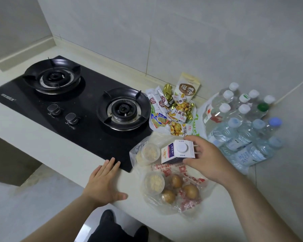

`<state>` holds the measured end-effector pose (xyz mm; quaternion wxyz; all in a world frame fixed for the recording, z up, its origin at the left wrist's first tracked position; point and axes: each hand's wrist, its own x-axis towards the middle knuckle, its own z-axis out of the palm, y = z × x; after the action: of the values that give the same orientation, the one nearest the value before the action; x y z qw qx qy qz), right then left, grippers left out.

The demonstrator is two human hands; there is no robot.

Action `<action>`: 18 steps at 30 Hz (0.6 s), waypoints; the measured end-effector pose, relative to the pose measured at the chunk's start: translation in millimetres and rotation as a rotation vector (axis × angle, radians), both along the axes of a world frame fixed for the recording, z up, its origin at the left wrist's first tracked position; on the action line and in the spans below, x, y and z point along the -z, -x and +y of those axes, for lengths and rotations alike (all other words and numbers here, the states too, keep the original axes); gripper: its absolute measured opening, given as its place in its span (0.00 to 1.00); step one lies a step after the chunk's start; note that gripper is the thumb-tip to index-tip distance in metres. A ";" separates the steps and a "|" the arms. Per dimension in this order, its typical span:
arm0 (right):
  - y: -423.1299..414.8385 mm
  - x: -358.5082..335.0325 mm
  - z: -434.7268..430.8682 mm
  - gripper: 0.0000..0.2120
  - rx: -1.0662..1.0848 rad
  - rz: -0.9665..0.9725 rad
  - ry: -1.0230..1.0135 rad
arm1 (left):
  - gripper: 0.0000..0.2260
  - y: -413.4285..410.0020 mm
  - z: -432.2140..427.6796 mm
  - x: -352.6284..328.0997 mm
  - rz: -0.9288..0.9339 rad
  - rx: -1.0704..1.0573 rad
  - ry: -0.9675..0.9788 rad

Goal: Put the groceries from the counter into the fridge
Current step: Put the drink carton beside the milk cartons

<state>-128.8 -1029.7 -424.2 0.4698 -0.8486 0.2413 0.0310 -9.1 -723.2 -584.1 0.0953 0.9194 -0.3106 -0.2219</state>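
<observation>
At the pale desk (278,180), I am seeing the right hand (206,159) gripping a small white-and-purple milk carton with a round white cap (177,151), just right of the black glass two-burner gas hob (87,109). The left hand (103,182) is lying flat, fingers wide, at the hob's front corner. Brown eggs in a clear plastic bag (178,187) are sitting right of that corner.

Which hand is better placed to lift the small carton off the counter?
Right. The right hand has fingers and thumb curled round the small carton. The left hand rests flat on the counter edge by the stove, apart from the carton.
</observation>
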 end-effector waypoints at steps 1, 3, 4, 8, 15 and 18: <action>1.3 -5.4 1.4 0.32 0.001 -0.018 -0.019 | 0.52 0.0 0.6 0.9 0.008 -0.004 0.014; 3.9 -15.5 6.5 0.31 -0.015 -0.039 -0.052 | 0.50 -0.7 1.3 -0.8 0.032 -0.017 0.040; 5.0 -19.6 9.3 0.30 -0.024 -0.045 -0.065 | 0.48 -1.4 1.6 -4.0 0.053 -0.024 0.056; 6.4 -33.9 22.9 0.30 -0.068 -0.088 -0.120 | 0.35 5.5 4.9 -33.2 0.191 -0.204 0.293; -13.6 -43.3 67.5 0.27 -0.254 -0.167 -0.329 | 0.27 39.9 23.8 -124.2 0.241 -0.380 0.682; -24.6 -46.0 92.8 0.26 -0.338 -0.173 -0.414 | 0.30 50.8 39.6 -158.1 0.233 -0.447 0.774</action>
<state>-104.3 -936.9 -378.2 0.6401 -0.7623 0.0438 0.0851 -59.9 -683.6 -425.9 0.5112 0.8296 -0.1519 -0.1655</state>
